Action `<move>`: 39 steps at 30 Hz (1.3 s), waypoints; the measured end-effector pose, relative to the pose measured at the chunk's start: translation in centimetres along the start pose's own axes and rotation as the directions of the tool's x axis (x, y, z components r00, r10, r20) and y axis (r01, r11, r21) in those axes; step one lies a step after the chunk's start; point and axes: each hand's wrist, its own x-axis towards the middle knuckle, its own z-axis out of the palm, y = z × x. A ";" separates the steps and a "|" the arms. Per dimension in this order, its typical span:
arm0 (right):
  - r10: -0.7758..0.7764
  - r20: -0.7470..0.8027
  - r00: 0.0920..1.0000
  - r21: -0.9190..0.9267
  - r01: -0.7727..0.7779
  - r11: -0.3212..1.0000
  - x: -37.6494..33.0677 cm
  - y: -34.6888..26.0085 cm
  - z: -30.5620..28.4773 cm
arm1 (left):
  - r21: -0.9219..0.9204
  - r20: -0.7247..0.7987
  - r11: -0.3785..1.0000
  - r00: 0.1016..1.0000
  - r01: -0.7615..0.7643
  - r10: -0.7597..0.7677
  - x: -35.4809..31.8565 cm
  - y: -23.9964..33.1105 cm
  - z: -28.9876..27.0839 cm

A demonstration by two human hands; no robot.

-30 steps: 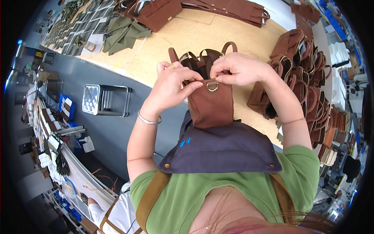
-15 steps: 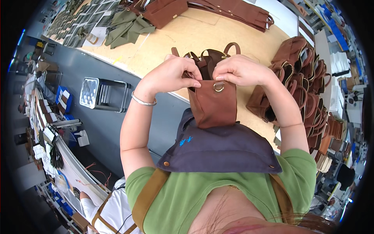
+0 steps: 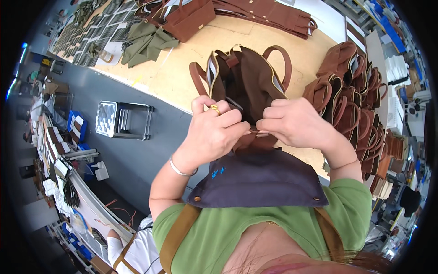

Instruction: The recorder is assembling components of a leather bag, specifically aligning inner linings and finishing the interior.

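Both hands pinching the near edge of an open brown leather bag point(image 3: 248, 75), centre of frame, on the tan desk point(image 3: 182, 77). Left hand point(image 3: 212, 132) clenched on the rim, ring finger up; right hand point(image 3: 294, 121) clenched on the same rim just beside it, fingertips nearly touching. Bag lying straight ahead of both grips, long axis running away toward the upper frame, mouth gaping, handles arched. Stack of like brown bags point(image 3: 356, 105) at right.

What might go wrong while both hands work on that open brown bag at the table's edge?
The brown bag sits at the table edge, so it could slip off. The left hand and right hand pinch one small spot, so fingers may lose grip. The stack of bags beside it could topple.
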 end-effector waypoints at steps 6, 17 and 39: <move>0.251 -0.129 0.959 0.239 -0.216 0.947 -2.4 2.9 10.1 | -0.082 0.016 0.969 0.973 0.232 -0.231 -6.7 -1.0 8.5; 0.601 -0.382 0.702 0.591 -0.314 0.743 1.1 4.3 13.4 | -0.679 0.334 0.503 0.835 0.535 -0.437 -8.5 -1.4 15.9; 0.683 -0.721 0.117 0.397 -0.738 0.545 -10.1 2.2 8.4 | -0.845 0.506 0.119 0.852 0.521 -0.139 -0.1 -0.2 22.4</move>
